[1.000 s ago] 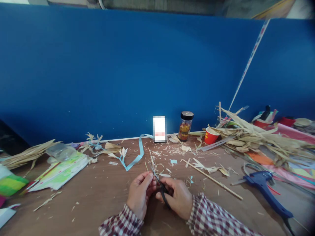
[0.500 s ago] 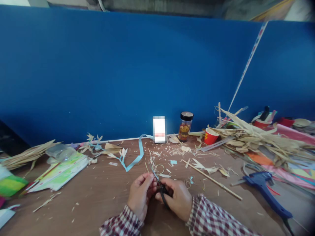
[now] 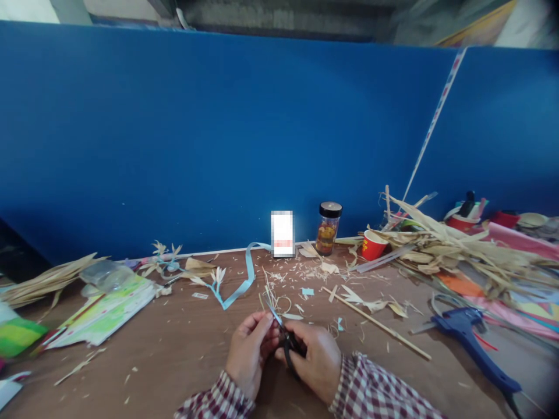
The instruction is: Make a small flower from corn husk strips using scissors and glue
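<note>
My right hand is closed around the black handles of a pair of scissors. The blades point up and away, reaching past the fingertips of my left hand. My left hand is closed, thumb pressed to the fingers, in a pinch beside the blades. From this pinch a thin straw-coloured strip seems to stick up; its lower part is hidden by the fingers. Beyond the hands lie pale husk clippings and a curled strand. Left of them is a blue-wrapped stem with white petals, trailing blue ribbon.
A glue gun and a thin stick lie to the right. Behind them are a heap of dried husks, a red paper cup and a lidded jar. More husks lie at left. A blue partition stands behind.
The view has tilted up slightly. Both hands hold nearly the same pose, with the scissors still between the left fingertips and the right hand.
</note>
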Demonstrator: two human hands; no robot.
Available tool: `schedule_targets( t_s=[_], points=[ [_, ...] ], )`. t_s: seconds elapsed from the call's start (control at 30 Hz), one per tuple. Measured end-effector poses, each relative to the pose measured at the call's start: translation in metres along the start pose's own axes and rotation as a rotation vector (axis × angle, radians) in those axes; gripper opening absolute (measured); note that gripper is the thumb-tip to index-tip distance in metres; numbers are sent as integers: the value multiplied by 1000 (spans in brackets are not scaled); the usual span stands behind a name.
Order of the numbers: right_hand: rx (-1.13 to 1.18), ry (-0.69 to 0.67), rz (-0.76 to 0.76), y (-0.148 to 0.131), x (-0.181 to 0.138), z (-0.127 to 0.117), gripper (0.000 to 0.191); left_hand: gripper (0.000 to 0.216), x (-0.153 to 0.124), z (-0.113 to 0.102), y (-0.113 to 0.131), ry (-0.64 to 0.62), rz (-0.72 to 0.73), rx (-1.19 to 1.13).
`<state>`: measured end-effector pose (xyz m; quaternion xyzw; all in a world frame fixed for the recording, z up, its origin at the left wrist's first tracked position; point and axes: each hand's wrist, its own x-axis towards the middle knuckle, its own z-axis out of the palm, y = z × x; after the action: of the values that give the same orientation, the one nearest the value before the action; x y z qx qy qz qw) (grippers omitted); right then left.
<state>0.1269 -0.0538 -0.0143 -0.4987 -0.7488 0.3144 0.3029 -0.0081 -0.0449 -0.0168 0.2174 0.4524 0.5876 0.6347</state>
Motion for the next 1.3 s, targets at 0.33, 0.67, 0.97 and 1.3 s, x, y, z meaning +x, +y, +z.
schedule_targets(
  t_s=[0.33, 0.67, 0.97, 1.3],
  points=[
    [-1, 15, -13, 0, -1, 0, 21, 20, 0, 0, -1, -1, 6, 1],
    [-15, 2, -18, 1, -1, 2, 17, 17, 0, 1, 1, 22, -5, 4],
    [-16, 21, -51, 1, -1, 2, 15, 18, 0, 1, -1, 27, -2, 10],
    [-42, 17, -64, -1, -2, 0, 17, 18, 1, 0, -1, 27, 1, 12]
  ],
)
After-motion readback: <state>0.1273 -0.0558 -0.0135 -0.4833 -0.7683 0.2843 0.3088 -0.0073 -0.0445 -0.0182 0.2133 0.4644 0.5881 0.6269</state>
